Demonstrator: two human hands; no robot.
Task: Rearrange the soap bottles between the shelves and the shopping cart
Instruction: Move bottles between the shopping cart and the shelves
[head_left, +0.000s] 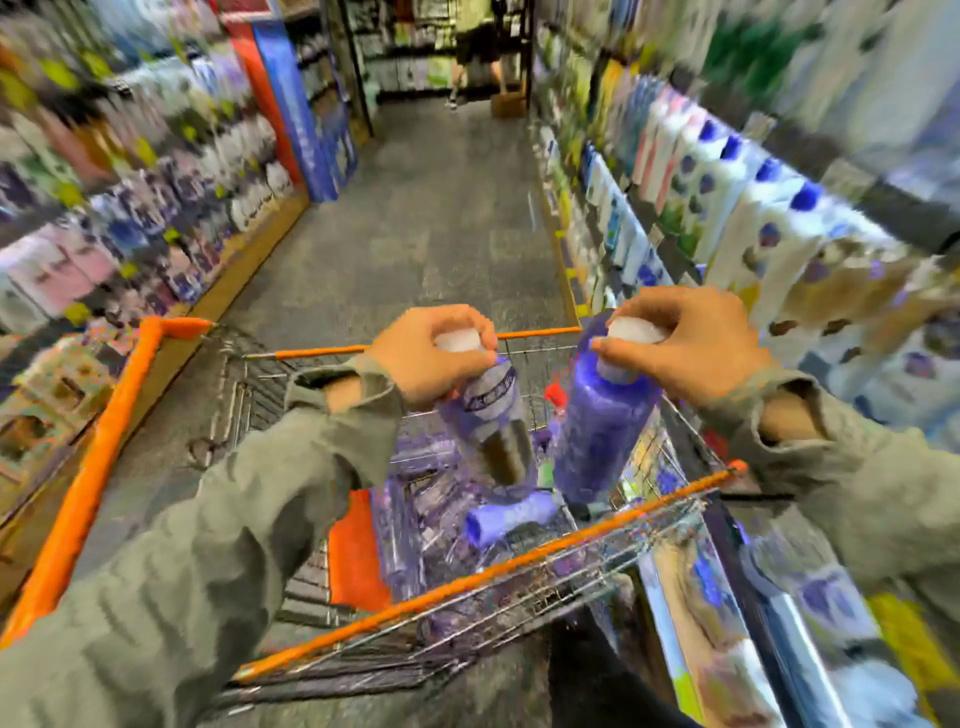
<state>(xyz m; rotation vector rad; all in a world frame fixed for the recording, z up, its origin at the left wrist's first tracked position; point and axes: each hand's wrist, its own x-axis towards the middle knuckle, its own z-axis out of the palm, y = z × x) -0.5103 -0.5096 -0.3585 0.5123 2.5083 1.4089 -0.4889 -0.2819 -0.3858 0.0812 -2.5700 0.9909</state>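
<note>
My left hand (426, 358) grips the white cap of a purple soap bottle (491, 421) that hangs tilted above the shopping cart (363, 618). My right hand (685, 343) grips the white cap of a second, larger purple soap bottle (602, 431), held upright over the cart's right side. More purple bottles (506, 517) lie in the cart's wire basket below. The picture is blurred by motion.
Shelves (737, 208) packed with white and blue bottles run along the right, close to the cart. Shelves of packaged goods (135, 208) line the left. The grey aisle floor (415, 218) stretches ahead, where a person (478, 47) stands by a cardboard box (509, 104).
</note>
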